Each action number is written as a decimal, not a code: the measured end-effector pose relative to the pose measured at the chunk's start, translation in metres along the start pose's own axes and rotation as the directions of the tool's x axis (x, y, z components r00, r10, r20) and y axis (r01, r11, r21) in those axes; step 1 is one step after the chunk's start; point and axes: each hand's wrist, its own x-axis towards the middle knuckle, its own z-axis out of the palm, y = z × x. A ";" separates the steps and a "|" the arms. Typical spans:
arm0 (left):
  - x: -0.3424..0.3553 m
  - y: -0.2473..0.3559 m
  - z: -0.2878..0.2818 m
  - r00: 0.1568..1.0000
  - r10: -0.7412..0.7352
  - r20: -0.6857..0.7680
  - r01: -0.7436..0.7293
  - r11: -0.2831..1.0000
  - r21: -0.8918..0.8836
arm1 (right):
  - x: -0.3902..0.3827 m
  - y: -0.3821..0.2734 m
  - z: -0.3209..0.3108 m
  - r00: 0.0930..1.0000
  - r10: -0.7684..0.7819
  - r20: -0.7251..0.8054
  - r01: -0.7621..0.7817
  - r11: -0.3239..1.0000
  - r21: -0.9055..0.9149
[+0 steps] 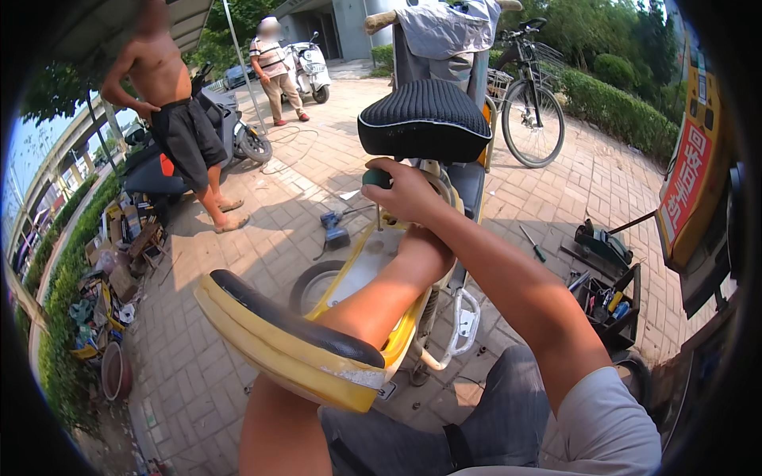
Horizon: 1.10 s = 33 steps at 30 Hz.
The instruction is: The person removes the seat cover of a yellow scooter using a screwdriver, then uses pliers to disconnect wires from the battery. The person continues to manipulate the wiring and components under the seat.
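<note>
A yellow electric scooter (353, 274) stands in front of me, with its black ribbed seat (425, 119) above my hands. My right hand (406, 190) is closed round the green handle of a screwdriver (375, 180). The screwdriver's shaft points down to the scooter's pale inner panel. My left hand (423, 240) reaches into the scooter body below my right wrist; its fingers are hidden. Over my left forearm lies the yellow backrest (278, 349) with a black pad, nearest to me.
A cordless drill (335, 232) and another screwdriver (533, 243) lie on the brick paving. At right are an open toolbox (615, 305) and a yellow sign (694, 159). One person (186, 119) stands at left by a dark scooter, another (275, 67) farther back. A bicycle (533, 115) stands behind.
</note>
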 end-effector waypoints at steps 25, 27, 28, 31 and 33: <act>-0.001 -0.003 0.004 0.998 0.021 -0.064 -0.020 1.000 0.014 | -0.005 0.005 0.005 0.984 0.103 -0.149 -0.107 0.994 -0.019; 0.001 -0.001 0.004 0.998 0.018 -0.063 -0.019 1.000 -0.003 | -0.007 0.007 0.001 0.978 0.124 -0.168 -0.132 0.990 -0.041; 0.000 -0.002 0.004 0.998 0.017 -0.065 -0.017 1.000 0.009 | -0.007 0.007 0.001 0.976 0.133 -0.174 -0.142 0.989 -0.045; -0.002 -0.004 0.006 0.997 0.009 -0.082 -0.009 1.000 0.001 | -0.008 0.007 0.003 0.973 0.130 -0.192 -0.141 0.989 -0.045; -0.004 -0.006 0.007 0.999 0.001 -0.038 -0.002 1.000 -0.008 | -0.007 0.005 0.002 0.976 0.160 -0.151 -0.167 0.985 -0.036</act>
